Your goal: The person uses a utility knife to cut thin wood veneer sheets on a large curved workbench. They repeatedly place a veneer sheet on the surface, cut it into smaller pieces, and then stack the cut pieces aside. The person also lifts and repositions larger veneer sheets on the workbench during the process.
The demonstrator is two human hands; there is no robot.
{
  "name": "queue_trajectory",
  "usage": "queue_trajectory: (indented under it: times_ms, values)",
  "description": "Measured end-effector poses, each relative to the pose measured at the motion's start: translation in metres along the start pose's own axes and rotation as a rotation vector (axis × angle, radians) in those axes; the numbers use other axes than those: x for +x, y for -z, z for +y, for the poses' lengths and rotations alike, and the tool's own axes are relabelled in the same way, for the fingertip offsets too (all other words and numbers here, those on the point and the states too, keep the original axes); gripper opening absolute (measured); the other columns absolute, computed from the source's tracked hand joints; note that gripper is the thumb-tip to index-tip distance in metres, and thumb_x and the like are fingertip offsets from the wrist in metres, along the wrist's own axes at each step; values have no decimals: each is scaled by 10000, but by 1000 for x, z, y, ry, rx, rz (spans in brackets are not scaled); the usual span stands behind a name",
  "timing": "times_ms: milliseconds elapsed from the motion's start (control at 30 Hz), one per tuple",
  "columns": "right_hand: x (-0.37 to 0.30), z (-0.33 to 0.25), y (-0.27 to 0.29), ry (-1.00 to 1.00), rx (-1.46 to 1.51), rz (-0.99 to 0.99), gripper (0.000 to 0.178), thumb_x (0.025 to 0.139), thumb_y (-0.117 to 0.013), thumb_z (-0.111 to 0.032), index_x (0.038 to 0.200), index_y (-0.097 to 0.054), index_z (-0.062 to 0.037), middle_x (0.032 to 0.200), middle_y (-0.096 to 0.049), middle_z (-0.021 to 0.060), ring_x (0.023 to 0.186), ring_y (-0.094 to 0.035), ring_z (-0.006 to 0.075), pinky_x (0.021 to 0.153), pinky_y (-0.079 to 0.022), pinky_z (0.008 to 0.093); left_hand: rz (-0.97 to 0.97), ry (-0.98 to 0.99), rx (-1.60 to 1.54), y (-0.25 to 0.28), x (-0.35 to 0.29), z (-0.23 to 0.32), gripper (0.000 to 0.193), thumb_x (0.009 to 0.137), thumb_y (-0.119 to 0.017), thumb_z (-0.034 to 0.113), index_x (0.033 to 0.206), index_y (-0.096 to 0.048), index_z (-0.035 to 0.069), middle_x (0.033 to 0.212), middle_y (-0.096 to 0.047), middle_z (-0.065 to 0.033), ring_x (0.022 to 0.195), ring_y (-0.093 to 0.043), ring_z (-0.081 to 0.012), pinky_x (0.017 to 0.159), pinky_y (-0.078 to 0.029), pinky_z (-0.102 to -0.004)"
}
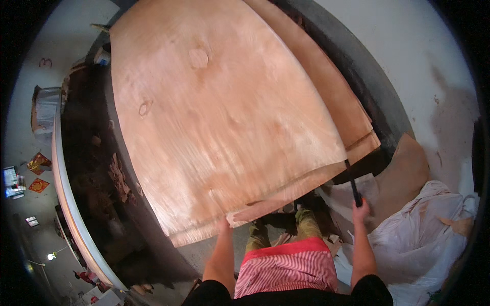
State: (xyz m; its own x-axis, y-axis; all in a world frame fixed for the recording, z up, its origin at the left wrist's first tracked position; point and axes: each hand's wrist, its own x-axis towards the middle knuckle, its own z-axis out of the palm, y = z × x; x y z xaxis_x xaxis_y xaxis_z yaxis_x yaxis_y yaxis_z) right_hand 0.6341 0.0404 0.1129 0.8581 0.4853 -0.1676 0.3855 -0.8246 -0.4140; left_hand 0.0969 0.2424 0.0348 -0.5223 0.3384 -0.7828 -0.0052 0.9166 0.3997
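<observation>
Veneer [229, 127] lies layered before the person [286, 270], left hand [223, 225] at its near edge, grip unclear, right hand [361, 210] wrapped around a black stick [352, 179] by its right corner, apparently for edge handling, the next move likely calling for steady support.

Note far end of top wood sheet [219, 117] as cut off by upper edge of view, fingers of left hand [223, 225] as partly hidden at near rim. Cannot make out tip of black rod [352, 178] in right hand [361, 208]. Regard bright objects [14, 182] at far left as too small to identify.
</observation>
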Motion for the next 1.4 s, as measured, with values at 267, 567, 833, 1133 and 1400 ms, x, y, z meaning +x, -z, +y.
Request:
queue_trajectory:
  times_ms: [267,567,833,1133,1400]
  values:
    - [-5,9,167,15,-291,195,188,647,-649,-127,756,-527,-35,735,-520,136,751,-498,327,639,-404,406,-242,-778,906,-63,-115,23,572,747,-569,351,1150,-413,-23,1142,-445,-226,1059,-436,-352,886,-368,-390]
    - [-53,-36,161,182,-89,52,221,660,-663,-184,728,-528,-22,748,-515,132,730,-492,316,662,-390,396,-327,-974,843,-47,-148,63,535,769,-552,324,1178,-392,18,1198,-385,-207,1075,-421,-342,871,-384,-389]
    - [-118,-195,-20,80,281,-411,368,814,-513,-366,720,-536,-11,613,-534,78,568,-509,248,569,-392,363,-151,-1049,816,55,-88,86,543,766,-563,274,1185,-362,-8,1196,-378,-223,1030,-448,-362,852,-394,-395]
    - [-157,-167,-22,-268,94,-458,458,825,-455,-436,649,-579,-31,483,-506,61,413,-475,169,458,-382,320,-168,-981,778,116,-66,103,490,764,-567,276,1134,-427,-12,1188,-403,-212,1050,-438,-352,884,-376,-382]
    - [-271,-240,10,183,28,-519,340,746,-539,-310,858,-545,10,746,-576,232,732,-564,377,626,-445,405,-357,-901,974,202,-79,103,471,772,-534,320,1144,-456,41,1216,-408,-170,1075,-443,-307,881,-386,-369]
